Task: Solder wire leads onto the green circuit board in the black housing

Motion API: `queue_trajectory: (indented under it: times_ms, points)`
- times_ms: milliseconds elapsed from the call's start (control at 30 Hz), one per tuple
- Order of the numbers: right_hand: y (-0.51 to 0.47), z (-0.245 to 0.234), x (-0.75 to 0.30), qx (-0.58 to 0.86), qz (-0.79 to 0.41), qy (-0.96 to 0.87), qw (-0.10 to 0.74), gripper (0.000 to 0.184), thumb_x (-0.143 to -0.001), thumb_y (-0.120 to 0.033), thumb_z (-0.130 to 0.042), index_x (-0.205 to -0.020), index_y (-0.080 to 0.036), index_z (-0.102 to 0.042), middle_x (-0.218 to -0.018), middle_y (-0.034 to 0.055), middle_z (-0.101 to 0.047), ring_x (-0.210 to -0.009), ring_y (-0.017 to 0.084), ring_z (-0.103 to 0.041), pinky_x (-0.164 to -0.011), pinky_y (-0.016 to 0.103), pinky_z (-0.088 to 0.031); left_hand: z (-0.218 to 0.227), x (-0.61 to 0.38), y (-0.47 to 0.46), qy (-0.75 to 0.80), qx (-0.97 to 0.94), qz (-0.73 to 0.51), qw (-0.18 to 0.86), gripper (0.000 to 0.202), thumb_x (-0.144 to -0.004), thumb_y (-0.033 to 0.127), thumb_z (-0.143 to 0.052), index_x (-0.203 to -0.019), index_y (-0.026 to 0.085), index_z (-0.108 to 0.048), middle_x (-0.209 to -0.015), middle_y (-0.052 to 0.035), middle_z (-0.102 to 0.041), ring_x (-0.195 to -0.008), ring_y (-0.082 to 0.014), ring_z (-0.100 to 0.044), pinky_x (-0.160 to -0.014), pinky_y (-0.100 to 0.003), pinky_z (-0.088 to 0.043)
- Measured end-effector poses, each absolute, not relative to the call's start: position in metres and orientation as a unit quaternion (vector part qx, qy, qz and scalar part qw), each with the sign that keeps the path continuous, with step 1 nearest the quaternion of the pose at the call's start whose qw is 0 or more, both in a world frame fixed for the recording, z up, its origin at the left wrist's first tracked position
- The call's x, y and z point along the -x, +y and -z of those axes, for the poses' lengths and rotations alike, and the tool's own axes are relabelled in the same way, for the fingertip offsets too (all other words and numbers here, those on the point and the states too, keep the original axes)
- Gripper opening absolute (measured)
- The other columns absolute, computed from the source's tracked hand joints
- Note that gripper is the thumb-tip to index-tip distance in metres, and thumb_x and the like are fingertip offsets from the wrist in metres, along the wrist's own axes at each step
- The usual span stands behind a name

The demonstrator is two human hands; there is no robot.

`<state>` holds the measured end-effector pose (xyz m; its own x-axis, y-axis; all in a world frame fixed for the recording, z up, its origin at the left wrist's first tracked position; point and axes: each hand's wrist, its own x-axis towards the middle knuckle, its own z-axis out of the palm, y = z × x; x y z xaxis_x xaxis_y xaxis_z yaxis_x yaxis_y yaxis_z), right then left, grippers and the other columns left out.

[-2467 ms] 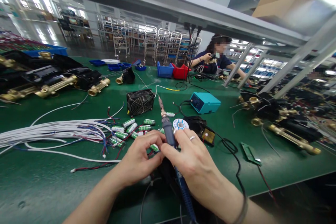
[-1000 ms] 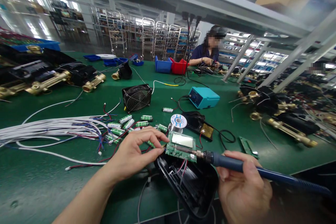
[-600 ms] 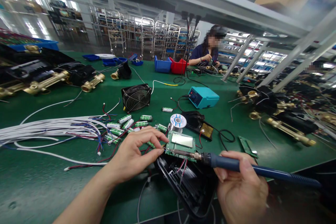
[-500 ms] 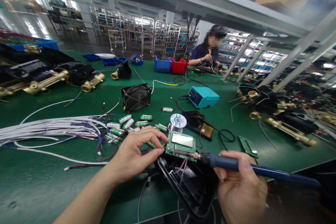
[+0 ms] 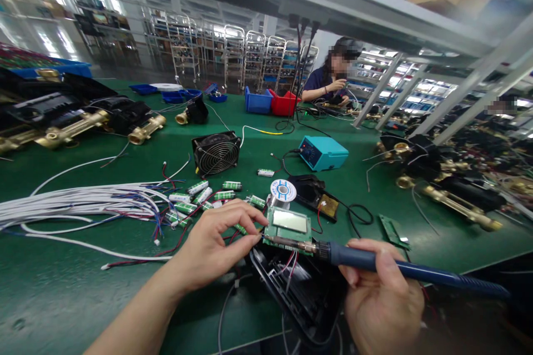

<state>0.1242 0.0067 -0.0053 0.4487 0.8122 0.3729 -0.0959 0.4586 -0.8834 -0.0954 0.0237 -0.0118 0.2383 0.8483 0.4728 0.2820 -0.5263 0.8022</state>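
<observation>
My right hand [image 5: 381,299] grips a blue-handled soldering iron [image 5: 375,262] that lies nearly level, its tip touching the left edge of a green circuit board [image 5: 288,223] with a small display. My left hand [image 5: 214,247] is closed in a pinch at that same edge, thumb and fingertips together on something thin that I cannot make out. The board rests on an open black housing [image 5: 303,294], joined to it by red and white wires. A solder spool [image 5: 283,191] sits just behind the board.
Green batteries [image 5: 200,197] and a white cable bundle [image 5: 79,202] lie to the left. A black fan [image 5: 216,152], a teal soldering station [image 5: 323,152] and an iron stand [image 5: 314,194] stand behind. Brass-fitted units [image 5: 79,122] line both sides. A co-worker [image 5: 328,83] sits at the far end.
2.5 s ago my right hand held the iron upright near my left hand. It has since swung down level, tip at the board's left edge, creeping slightly left in the last second.
</observation>
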Motion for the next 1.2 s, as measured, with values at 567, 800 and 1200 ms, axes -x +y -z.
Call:
queue_trajectory:
  times_ms: [567, 800, 1200]
  points:
    - [0.0037, 0.0049, -0.1257, 0.422, -0.303, -0.445, 0.730, 0.026, -0.080, -0.037, -0.067, -0.068, -0.015, -0.070, -0.050, -0.0005, -0.057, -0.038, 0.009, -0.049, -0.036, 0.018, -0.038, 0.0116, 0.0938, 0.0231, 0.393, -0.724, -0.481, 0.300, 0.013, -0.082, 0.011, -0.058, -0.071, 0.018, -0.063, -0.090, -0.0042, -0.074, -0.088, -0.0172, -0.067, -0.082, -0.031, -0.048]
    - [0.0044, 0.0054, -0.1256, 0.420, -0.306, -0.441, 0.732, 0.025, -0.081, -0.035, -0.067, -0.068, -0.015, -0.070, -0.052, -0.0001, -0.058, -0.039, 0.009, -0.050, -0.036, 0.019, -0.039, 0.0106, 0.0923, 0.0231, 0.411, -0.706, -0.479, 0.320, 0.013, -0.080, 0.013, -0.060, -0.069, 0.018, -0.064, -0.090, -0.0039, -0.074, -0.087, -0.0169, -0.067, -0.082, -0.030, -0.047]
    - [0.0065, 0.0021, -0.1296, 0.403, -0.335, -0.378, 0.763, 0.026, -0.079, -0.038, -0.068, -0.068, -0.014, -0.071, -0.049, 0.0008, -0.056, -0.039, 0.009, -0.050, -0.038, 0.020, -0.042, 0.0087, 0.0918, 0.0232, 0.422, -0.694, -0.471, 0.344, 0.011, -0.077, 0.014, -0.061, -0.067, 0.018, -0.064, -0.091, -0.0044, -0.075, -0.088, -0.0186, -0.068, -0.083, -0.031, -0.048]
